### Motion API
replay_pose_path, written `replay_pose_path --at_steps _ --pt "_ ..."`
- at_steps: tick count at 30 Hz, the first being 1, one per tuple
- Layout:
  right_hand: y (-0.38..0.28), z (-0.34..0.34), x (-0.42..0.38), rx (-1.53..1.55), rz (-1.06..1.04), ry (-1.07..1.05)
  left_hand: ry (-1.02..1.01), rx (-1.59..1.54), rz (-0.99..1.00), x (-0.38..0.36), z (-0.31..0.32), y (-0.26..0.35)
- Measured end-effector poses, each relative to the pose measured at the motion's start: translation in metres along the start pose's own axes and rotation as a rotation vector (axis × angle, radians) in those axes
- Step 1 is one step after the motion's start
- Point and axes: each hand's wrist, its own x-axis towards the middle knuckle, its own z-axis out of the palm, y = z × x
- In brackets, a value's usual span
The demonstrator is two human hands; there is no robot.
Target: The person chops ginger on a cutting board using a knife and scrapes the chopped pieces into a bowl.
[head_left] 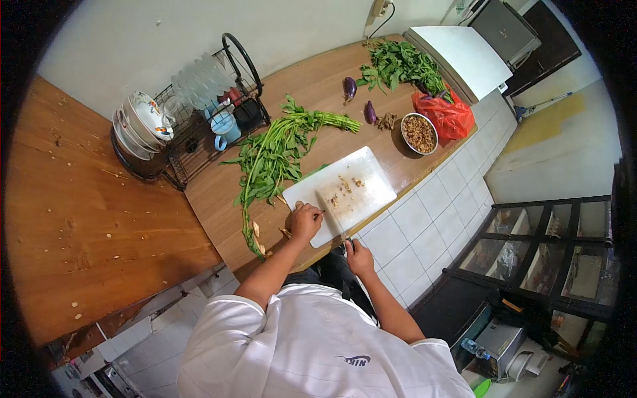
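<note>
A white cutting board (371, 174) lies at the table's front edge with small chopped brown pieces (345, 188) on it. My left hand (305, 222) rests at the board's left side, fingers closed around something small and dark that I cannot make out. In my right hand (359, 257), at the near edge of the board, is the dark handle of a knife (334, 213); its blade reaches over the board. Leafy green stems (279, 149) lie just behind and left of the board. Beyond its right corner stands a bowl of chopped brown pieces (419, 134).
Two purple eggplants (350, 88) (370, 112) lie near the back. Leafy greens (405, 65) and a red plastic bag (446, 116) are at the back right. A dish rack (192, 149) with glasses, cups and bowls stands at the left. A white box (458, 60) stands beyond the greens.
</note>
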Motion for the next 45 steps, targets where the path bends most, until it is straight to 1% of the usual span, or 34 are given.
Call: replay_pose_path --at_steps 3,5,8,11,15,16,18,19,20,22,23,25,26,29,31,32,34,38,42,44,45 --pt "0.012 0.003 -0.020 -0.005 0.038 -0.056 0.072 -0.046 0.036 -0.002 0.005 -0.003" --pt "0.022 0.006 -0.031 0.008 0.067 -0.094 0.077 -0.048 0.026 -0.003 0.003 0.000" --pt "0.019 0.002 -0.035 -0.008 0.091 -0.153 0.085 -0.041 0.026 -0.004 0.008 -0.005" --pt "0.016 0.007 -0.025 -0.081 0.055 -0.117 0.067 -0.034 0.024 0.000 0.005 -0.002" --pt "0.009 0.013 -0.029 -0.074 0.000 -0.061 0.055 -0.035 0.002 -0.002 0.006 -0.002" --pt "0.013 0.009 -0.031 -0.107 0.026 -0.090 0.068 -0.028 0.010 0.004 0.004 -0.005" --pt "0.013 0.007 -0.019 -0.134 0.071 -0.112 0.012 0.008 0.003 0.000 0.008 -0.006" --pt "0.006 0.003 -0.004 -0.124 0.031 -0.091 -0.029 0.005 -0.063 0.002 0.000 0.006" --pt "0.004 0.000 0.000 -0.118 -0.014 -0.069 0.032 -0.033 0.014 0.001 0.005 0.000" --pt "0.001 0.001 0.001 -0.112 -0.055 -0.028 -0.028 0.021 -0.030 0.003 -0.002 0.005" --pt "0.002 -0.001 -0.009 -0.089 -0.031 -0.053 -0.018 0.026 -0.025 0.002 -0.008 0.007" --pt "0.005 -0.004 -0.027 -0.037 0.032 -0.083 -0.033 -0.094 -0.110 0.003 -0.015 0.015" --pt "0.007 -0.003 -0.034 -0.041 0.037 -0.083 -0.037 -0.099 -0.111 0.003 -0.015 0.015" --pt "0.017 0.002 -0.046 0.006 0.086 -0.109 -0.027 -0.098 -0.085 -0.001 -0.002 0.002" --pt "0.016 -0.002 -0.048 -0.007 0.108 -0.145 0.037 -0.137 -0.006 -0.001 0.001 -0.004" --pt "0.015 -0.004 -0.048 -0.019 0.140 -0.179 0.039 -0.136 0.007 0.000 0.001 -0.007" --pt "0.016 -0.004 -0.048 -0.017 0.135 -0.148 -0.004 -0.077 0.044 -0.001 -0.001 -0.008" --pt "0.019 -0.004 -0.046 -0.041 0.102 -0.129 -0.011 -0.111 -0.003 -0.001 0.003 -0.009" --pt "0.013 -0.001 -0.038 -0.060 0.108 -0.146 -0.024 -0.080 -0.023 0.001 -0.009 0.002" --pt "0.012 0.009 -0.027 -0.127 0.040 -0.113 -0.134 0.003 -0.131 0.004 -0.023 0.018" --pt "0.011 0.008 -0.026 -0.130 0.045 -0.113 -0.138 -0.001 -0.132 0.002 -0.018 0.019"
